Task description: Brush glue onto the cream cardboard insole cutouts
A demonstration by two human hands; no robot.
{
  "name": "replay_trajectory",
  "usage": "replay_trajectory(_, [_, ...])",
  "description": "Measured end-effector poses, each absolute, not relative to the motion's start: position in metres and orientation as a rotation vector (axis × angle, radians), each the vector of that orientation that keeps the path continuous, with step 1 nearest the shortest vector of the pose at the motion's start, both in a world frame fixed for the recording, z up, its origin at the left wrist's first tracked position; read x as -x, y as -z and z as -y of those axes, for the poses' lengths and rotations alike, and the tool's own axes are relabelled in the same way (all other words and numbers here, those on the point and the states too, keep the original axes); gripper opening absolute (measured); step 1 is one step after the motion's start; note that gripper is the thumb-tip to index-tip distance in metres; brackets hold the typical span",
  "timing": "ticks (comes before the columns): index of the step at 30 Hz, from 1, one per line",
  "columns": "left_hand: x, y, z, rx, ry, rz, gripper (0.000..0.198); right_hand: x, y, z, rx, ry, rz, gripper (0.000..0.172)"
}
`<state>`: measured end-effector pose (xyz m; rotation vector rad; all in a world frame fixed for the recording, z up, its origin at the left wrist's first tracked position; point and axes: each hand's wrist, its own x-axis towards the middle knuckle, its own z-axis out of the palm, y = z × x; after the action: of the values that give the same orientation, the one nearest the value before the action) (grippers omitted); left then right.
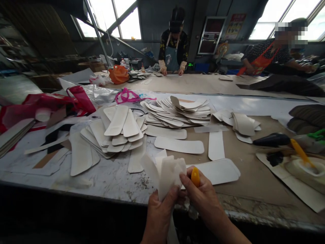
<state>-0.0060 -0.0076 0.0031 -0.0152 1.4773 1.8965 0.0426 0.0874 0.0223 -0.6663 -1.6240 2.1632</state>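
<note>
At the near edge of the tabletop, toward six o'clock, the left hand pinches a small fan of thin white cut pieces between thumb and fingers, its grip closed on their lower ends so the tops splay upward. The right hand meets them from the three o'clock side, its grip wrapped around a tool with a yellow handle while the fingertips touch the outermost sheet; the working end of the tool is hidden behind the hand. The work looks like peeling or separating one sheet from the bunch, and doing it well probably means keeping the left pinch low and firm, letting the right fingertips slide a single edge free rather than tugging several (the sheets look thin and likely to cling). The tool is best kept angled away from the left fingers. Just beyond, at twelve o'clock, single white strips lie flat, with heaped stacks behind them and another pile at ten o'clock. At three o'clock lie a black bottle and a yellow-handled brush in a dish. Two other people stand at the far bench.
</note>
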Motion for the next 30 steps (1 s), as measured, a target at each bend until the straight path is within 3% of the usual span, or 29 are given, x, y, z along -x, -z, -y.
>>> replay_trajectory(4, [0.005, 0.001, 0.009, 0.102, -1.927, -1.444, 0.035, -0.042, -0.027, -0.089, 0.725, -1.998, 1.737, 0.032])
replay_trajectory(15, [0.002, 0.0, 0.01, 0.052, -1.937, -1.354, 0.027, -0.049, -0.033, -0.097, 0.667, -2.326, 1.602, 0.03])
replay_trajectory(23, [0.005, 0.014, 0.019, 0.119, -1.888, -1.55, 0.031, -0.07, -0.045, -0.126, 0.774, -2.007, 1.696, 0.03])
replay_trajectory(30, [0.024, 0.023, 0.008, 0.147, -1.81, -1.709, 0.037, -0.105, -0.06, -0.173, 0.875, -1.537, 2.305, 0.032])
